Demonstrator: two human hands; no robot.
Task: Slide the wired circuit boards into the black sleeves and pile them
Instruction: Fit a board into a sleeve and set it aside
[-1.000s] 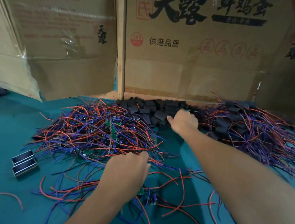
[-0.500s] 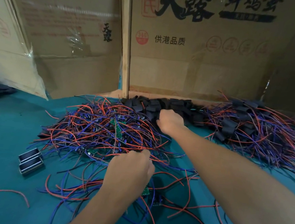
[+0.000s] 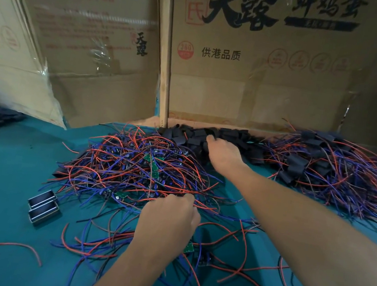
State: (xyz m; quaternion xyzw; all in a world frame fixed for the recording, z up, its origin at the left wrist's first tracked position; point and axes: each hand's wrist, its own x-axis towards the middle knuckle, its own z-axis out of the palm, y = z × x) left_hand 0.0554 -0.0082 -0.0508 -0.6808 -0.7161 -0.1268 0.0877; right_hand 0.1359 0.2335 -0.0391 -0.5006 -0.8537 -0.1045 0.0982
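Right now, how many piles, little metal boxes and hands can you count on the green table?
Piles of loose wired boards: 1
Piles of empty black sleeves: 1
Piles of sleeved boards: 1
Little metal boxes: 2
Hands, left hand and right hand: 2
Total: 7

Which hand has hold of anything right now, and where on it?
Left hand curls over wires at the near edge of the wired board pile. Right hand is in the black sleeves; grip hidden.
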